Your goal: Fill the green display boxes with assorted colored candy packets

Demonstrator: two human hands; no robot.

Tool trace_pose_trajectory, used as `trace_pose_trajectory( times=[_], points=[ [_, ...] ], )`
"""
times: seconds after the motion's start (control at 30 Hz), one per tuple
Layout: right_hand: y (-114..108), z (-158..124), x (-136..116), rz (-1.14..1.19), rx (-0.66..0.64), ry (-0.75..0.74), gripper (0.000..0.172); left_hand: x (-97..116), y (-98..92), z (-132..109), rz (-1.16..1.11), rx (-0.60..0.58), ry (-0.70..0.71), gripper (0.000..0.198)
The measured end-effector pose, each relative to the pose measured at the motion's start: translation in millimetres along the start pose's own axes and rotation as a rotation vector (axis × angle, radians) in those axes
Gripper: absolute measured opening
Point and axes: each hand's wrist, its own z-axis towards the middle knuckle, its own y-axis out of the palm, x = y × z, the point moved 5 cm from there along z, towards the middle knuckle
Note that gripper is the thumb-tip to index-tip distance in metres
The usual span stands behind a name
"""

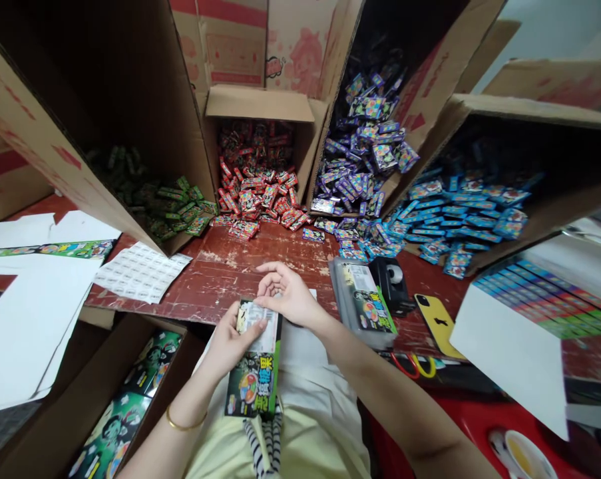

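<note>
My left hand [235, 336] is wrapped round a flat black and green candy box [250, 386], thumb across its front. The box lies tilted above my lap, with a white label and yellow lettering on its face. At its far end is my right hand [290, 296], fingers loosely curved and apart, its thumb by the box's top edge. Whether that thumb presses on the edge I cannot tell. Nothing shows between the right fingers. To the right, a similar printed box [373, 306] lies on a stack of clear plastic cases [343, 293].
Open cartons spill green packets [180, 209], red packets [260, 196], purple packets [355, 179] and blue packets [460, 216] onto the red table [220, 259]. A black tape dispenser [393, 283] and yellow phone [437, 326] lie right. Lower left stands a carton of green boxes [115, 426].
</note>
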Motion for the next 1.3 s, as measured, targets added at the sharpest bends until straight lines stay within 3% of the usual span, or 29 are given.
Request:
trace_pose_trajectory(
  times=[0.13,0.3,0.37,0.47,0.67,0.8,0.87,1.0,1.1,1.2,1.3],
  points=[
    [1,1,1,0.036,0.020,0.005,0.046,2,1.6,-3,-0.016,0.000,-0.001,0.035],
    [2,0,1,0.128,0.048,0.022,0.046,25,-4.2,3,0.096,0.085,0.235,0.050],
    [1,-2,-1,0.140,0.068,0.008,0.049,28,-5.2,6,0.091,0.076,0.263,0.041],
    [0,-4,-6,0.083,0.096,-0.016,0.045,25,-8.0,10,0.062,0.063,0.248,0.026],
    [2,-14,-5,-0.069,0.204,-0.120,0.033,13,-13.5,14,0.066,0.074,0.279,0.022],
    [5,-33,-1,-0.154,0.342,-0.216,0.023,16,-9.7,15,0.077,0.051,0.282,0.019],
    [3,-41,2,-0.112,0.396,-0.208,0.024,25,-6.0,14,0.088,0.030,0.296,0.019],
    [-7,-40,5,0.147,0.360,-0.101,0.033,43,-1.0,15,0.102,-0.011,0.344,0.020],
    [-21,-31,1,0.330,0.404,-0.056,0.038,44,-5.4,18,0.045,0.000,0.272,0.028],
    [-28,-24,-7,0.312,0.441,-0.048,0.042,35,-13.1,21,0.054,0.020,0.209,0.027],
    [-20,-19,-8,0.186,0.365,-0.053,0.040,23,-16.6,23,0.114,-0.001,0.185,0.025]
  ],
)
